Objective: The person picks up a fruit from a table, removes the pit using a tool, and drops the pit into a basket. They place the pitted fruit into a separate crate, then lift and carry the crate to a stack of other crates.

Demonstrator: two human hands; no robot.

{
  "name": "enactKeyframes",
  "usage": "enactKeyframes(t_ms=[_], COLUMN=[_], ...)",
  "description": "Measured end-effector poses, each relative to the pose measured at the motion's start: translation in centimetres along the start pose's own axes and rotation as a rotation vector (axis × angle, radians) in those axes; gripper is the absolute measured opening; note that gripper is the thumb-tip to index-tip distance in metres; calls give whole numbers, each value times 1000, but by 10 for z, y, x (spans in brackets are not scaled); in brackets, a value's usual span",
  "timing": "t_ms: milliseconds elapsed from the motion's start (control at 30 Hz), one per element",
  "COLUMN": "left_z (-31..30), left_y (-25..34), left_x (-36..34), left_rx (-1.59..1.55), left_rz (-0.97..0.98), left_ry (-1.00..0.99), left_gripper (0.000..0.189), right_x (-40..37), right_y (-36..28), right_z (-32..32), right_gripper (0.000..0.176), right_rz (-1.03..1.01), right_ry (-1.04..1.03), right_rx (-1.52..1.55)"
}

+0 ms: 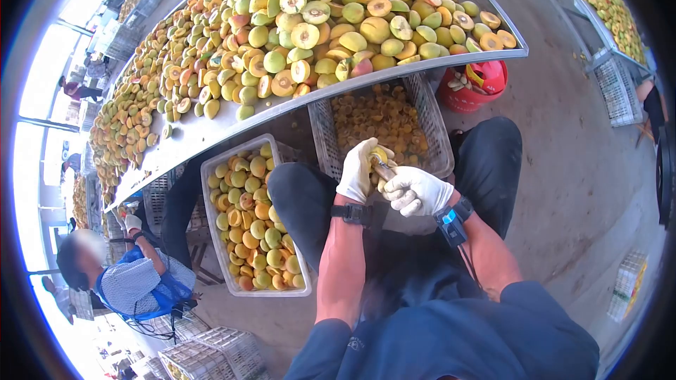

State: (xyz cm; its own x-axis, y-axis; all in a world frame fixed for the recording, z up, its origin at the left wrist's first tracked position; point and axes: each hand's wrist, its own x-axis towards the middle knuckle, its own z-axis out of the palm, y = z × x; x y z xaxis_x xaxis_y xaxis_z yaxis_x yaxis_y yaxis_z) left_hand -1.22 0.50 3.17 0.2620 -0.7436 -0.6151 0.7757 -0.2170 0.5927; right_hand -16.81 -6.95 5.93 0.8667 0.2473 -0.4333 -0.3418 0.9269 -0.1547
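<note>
In a white glove, my left hand [361,171] is closed around an apricot half [381,153], held up above my lap. My right hand [418,192], also gloved, grips a small metal pitting tool [384,170]; its tip meets the fruit, and the fingers hide most of its handle. Just beyond both hands, a crate [322,134] under the table holds a mass of wet-looking brownish-yellow pieces, probably fruit stones. Left of my knee stands a white crate [307,283] full of apricot halves. Heaped apricots [282,42], many cut open, cover the metal table in front.
The table's raised metal edge [422,65] runs across in front of me. A red bucket [470,100] stands under its right end. At the left, a co-worker [141,281] in a blue apron works at the same table. Stacked crates [218,355] stand behind, and another fruit-covered table [607,14] is at the right.
</note>
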Motion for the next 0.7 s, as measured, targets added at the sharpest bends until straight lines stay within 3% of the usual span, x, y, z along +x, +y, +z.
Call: enactKeyframes(t_ms=[133, 200, 233, 300, 333, 367, 400, 433, 467, 500, 567, 633, 667, 700], left_z=[-11, -18, -20, -26, -18, -3, 4, 12, 25, 30, 14, -34, -66, -89], left_y=[5, 7, 7, 6, -6, 2, 5, 16, 30, 40, 65, 87, 101, 122], left_x=[17, 27, 30, 32, 27, 11, -1, -17, -42, -62, -94, -122, -124, -133], left_rx=[-36, -364, -368, 652, 1162, 1331, 1349, 1241, 1163, 1091, 1050, 694, 388, -253], left_rz=[-147, -193, -192, 200, 612, 627, 863, 1049, 990, 1045, 1351, 1105, 1004, 623], left_ry=[-29, 20, 24, 493, 788, 809, 805, 708, 668, 691, 757, 705, 529, 377], left_gripper=[45, 38, 38, 37, 37, 33, 26, 19, 16, 14, 16, 27, 37, 39], right_x=[-2, -7, -10, -6, 9, 23, 26, 30, 30, 29, 35, 36, 37, 37], right_y=[-5, -13, -17, -24, -20, -16, -16, -16, -15, -10, 0, 5, 4, 9], right_z=[6, 10, 13, 12, -12, -33, -37, -40, -42, -46, -65, -66, -64, -66], right_gripper=[7, 8, 9, 16, 20, 24, 27, 30, 32, 33, 46, 49, 49, 49], right_rz=[-43, -73, -103, -254, -387, -536, -460, -384, -370, -346, -149, -21, 86, 101], right_ry=[-26, -78, -129, 237, 609, 957, 1045, 1131, 1099, 1076, 1043, 954, 905, 903], right_rx=[-64, -50, -36, -419, -1071, -1729, -1735, -1741, -1774, -1801, -1883, -1855, -1859, -1857])
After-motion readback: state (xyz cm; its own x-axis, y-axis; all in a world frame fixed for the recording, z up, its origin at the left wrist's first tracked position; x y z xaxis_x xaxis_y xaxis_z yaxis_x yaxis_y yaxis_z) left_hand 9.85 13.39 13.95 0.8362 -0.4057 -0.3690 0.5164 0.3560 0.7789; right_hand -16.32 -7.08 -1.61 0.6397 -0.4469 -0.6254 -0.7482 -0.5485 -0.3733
